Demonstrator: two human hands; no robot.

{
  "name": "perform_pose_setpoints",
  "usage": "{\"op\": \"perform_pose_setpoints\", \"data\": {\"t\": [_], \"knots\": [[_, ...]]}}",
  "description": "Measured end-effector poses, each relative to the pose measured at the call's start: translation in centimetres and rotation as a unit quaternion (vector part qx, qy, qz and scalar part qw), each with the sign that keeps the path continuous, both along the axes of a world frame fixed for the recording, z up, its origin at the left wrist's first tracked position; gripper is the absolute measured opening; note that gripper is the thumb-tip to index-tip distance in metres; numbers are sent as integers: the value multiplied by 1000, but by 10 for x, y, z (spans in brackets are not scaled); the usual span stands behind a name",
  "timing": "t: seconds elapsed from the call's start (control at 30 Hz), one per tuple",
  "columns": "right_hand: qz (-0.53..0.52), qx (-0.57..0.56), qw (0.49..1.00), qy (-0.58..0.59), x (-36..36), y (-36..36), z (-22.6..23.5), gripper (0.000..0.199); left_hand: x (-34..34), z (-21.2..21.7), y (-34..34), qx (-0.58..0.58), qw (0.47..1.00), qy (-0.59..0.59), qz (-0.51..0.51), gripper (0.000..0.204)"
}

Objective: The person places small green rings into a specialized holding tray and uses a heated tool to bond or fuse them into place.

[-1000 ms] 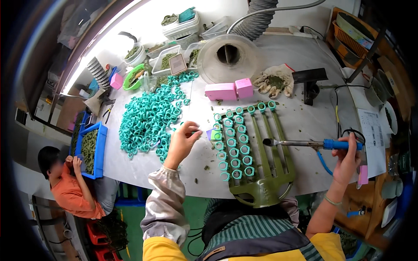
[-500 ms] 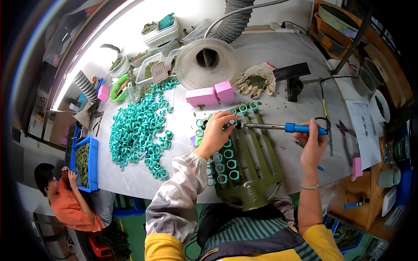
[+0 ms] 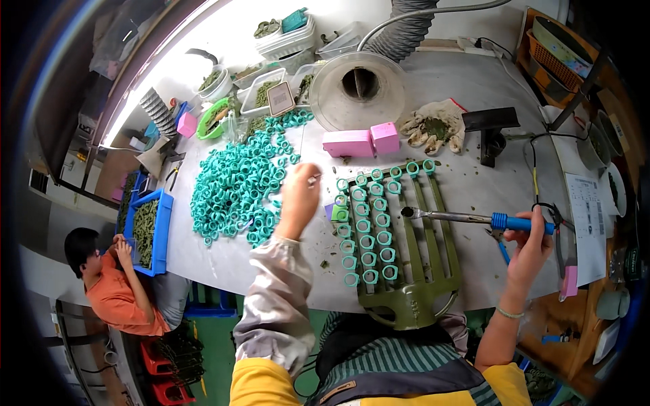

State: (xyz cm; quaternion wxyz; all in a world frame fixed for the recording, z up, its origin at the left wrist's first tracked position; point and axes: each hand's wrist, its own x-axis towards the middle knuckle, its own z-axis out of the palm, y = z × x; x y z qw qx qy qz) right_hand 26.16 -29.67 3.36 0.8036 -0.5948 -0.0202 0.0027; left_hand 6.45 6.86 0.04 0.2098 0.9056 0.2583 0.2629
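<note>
My right hand (image 3: 529, 254) grips the blue handle of a soldering iron (image 3: 467, 218). The iron's dark tip lies over an olive-green pronged frame (image 3: 414, 306) in front of me. Teal rings (image 3: 367, 242) stand in rows along the frame's left prongs, and several more sit along its far end. My left hand (image 3: 299, 203) is raised between the frame and a large heap of loose teal rings (image 3: 237, 186). Its fingers are curled together and somewhat blurred; what they hold, if anything, cannot be made out.
Two pink blocks (image 3: 349, 143), a clear cone-shaped hood (image 3: 359, 122) and a stained glove (image 3: 433, 128) lie beyond the frame. A black stand (image 3: 490, 128) is at the right, near a printed sheet (image 3: 586, 227). Another person (image 3: 122, 291) works at a blue crate (image 3: 162, 233) on the left.
My left hand has left the frame's far end and moved left toward the heap. The iron's tip has drawn back from there, nearer to me. The whole view has shifted.
</note>
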Motion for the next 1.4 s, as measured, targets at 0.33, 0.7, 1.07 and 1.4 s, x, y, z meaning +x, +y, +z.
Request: {"op": "perform_pose_setpoints", "data": {"t": [0.33,0.7,1.07,1.4], "knots": [[14,-4,1000,-16,-6,3,5,31,-85,-20,47,71,989,126,5,19],[5,-12,1000,-20,-8,-2,5,31,-77,-11,31,-110,987,57,98,16],[17,-11,1000,-10,-4,-4,2,34,4,49,-93,-405,899,37,-164,21],[21,-1,1000,-10,-3,1,-16,36,49,-1,-106,-121,975,-7,-184,27]]}}
